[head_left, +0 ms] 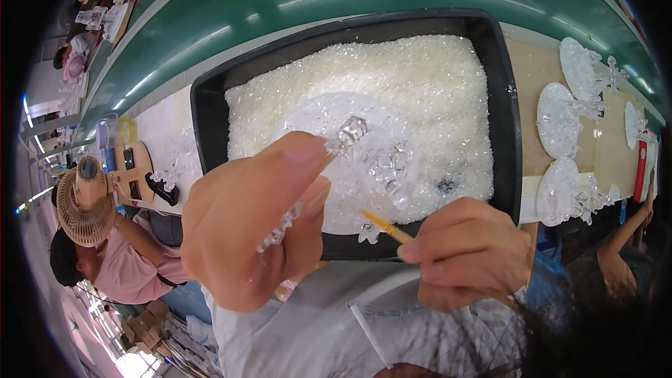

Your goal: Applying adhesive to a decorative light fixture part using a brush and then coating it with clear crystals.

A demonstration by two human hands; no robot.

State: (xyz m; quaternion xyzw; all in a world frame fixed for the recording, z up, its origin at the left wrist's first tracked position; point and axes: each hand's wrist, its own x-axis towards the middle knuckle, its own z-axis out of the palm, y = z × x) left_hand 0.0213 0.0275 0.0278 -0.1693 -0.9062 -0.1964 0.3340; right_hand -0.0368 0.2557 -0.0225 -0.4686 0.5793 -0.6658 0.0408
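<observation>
Seen from the head camera, a worker's left hand clamps thumb and fingers on a clear ornament over the near left part of a black tray filled with glittering white flakes. The ornament's free end points away from the wearer and to the right; more clear material shows between the curled fingers, suggesting a long axis slanting from near left to far right, though the grip hides the middle. Beyond the fingertips, a pale disc shows its broad face; whether it touches the flakes cannot be told. The right hand, at the tray's near edge, has its fingers closed on a yellow brush, its long axis slanting, tip pointing away and left toward the disc. Three large discs with clear figures line the table at right; at left, a person in pink sits beside a fan.
</observation>
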